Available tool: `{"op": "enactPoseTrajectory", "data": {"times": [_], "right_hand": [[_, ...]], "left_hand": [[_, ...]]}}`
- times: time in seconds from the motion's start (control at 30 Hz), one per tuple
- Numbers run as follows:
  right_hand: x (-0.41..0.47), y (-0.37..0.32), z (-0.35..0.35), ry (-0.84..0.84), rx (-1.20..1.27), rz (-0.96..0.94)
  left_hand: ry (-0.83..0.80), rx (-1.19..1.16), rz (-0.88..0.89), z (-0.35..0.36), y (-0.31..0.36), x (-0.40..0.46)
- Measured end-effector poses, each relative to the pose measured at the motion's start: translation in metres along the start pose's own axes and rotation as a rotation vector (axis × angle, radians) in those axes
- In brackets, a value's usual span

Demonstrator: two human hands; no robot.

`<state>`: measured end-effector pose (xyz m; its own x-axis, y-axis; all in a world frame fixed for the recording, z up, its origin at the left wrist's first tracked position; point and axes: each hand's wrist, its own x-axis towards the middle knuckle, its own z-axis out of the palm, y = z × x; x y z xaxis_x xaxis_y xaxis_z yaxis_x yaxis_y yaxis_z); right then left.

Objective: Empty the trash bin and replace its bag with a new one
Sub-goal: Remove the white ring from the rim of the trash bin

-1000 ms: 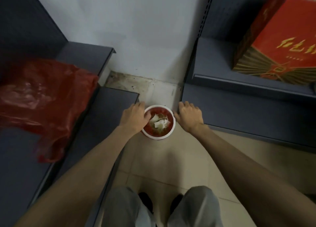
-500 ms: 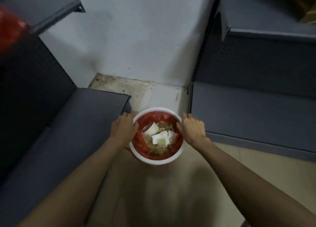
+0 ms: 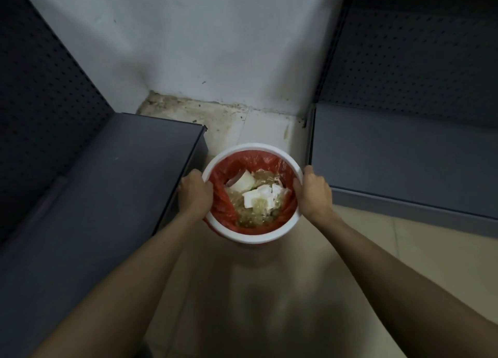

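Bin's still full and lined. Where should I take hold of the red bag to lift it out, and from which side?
Take the red bag at its top edge, just inside the bin's white rim, coming from above. Both the left hand and right hand already grip the rim on opposite sides; gathering the edge inward there should probably close it over the trash.

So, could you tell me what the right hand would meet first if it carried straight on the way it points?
The right hand grips the white bin rim, pointing toward the far wall. Past the rim, probably bare floor, then wall; depth is unclear.
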<state>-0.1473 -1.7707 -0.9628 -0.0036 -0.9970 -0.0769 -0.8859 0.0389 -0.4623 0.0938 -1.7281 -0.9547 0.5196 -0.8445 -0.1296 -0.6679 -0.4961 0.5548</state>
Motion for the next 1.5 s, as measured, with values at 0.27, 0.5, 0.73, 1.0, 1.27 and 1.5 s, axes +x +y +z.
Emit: {"op": "enactPoseTrajectory", "data": {"times": [0.27,0.5,0.73,1.0,1.27,1.5], "right_hand": [[0.001,-0.003,-0.005,-0.050,0.239,0.087],[0.003,-0.003,-0.011,-0.131,0.179,0.034],[0.003,-0.009,-0.040,0.011,-0.025,0.008],[-0.007,0.042,-0.106,0.176,-0.129,0.081],[-0.061,0.141,-0.153,0.270,-0.135,0.322],[-0.110,0.214,-0.133,0.280,-0.146,0.464]], "left_hand": [[-0.054,-0.076,-0.042,-0.003,0.001,0.005],[-0.151,-0.001,-0.006,-0.011,0.008,0.008],[-0.026,0.198,0.117,-0.030,0.039,0.004],[0.006,0.202,0.409,-0.010,0.106,-0.019],[-0.140,0.150,0.591,0.062,0.186,-0.073],[-0.237,0.196,0.638,0.128,0.203,-0.125]]}}
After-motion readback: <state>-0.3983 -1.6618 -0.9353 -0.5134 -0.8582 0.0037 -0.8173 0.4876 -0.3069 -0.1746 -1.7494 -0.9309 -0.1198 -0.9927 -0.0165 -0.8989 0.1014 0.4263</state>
